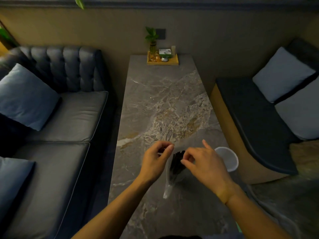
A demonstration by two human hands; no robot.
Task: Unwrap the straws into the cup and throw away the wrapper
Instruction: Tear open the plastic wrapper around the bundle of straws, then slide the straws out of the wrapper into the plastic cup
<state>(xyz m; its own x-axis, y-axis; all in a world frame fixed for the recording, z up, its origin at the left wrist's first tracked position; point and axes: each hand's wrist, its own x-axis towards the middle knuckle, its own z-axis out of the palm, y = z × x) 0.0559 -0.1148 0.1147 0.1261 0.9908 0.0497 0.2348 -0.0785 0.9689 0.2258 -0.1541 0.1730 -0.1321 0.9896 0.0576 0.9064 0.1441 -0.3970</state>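
A bundle of black straws (176, 165) sits inside a clear plastic wrapper (168, 188) held above the marble table (164, 104). My left hand (155, 161) pinches the wrapper's open top edge on the left side. My right hand (203, 163) pinches the same edge on the right, next to the straw tips. The wrapper's twisted lower end hangs down toward the table. A white paper cup (229, 159) stands upright just right of my right hand, partly hidden by it.
A yellow tray (163, 61) with a small plant and a card stands at the table's far end. A dark leather sofa (69, 118) with blue cushions runs along the left. A bench (259, 121) with pale cushions lies to the right.
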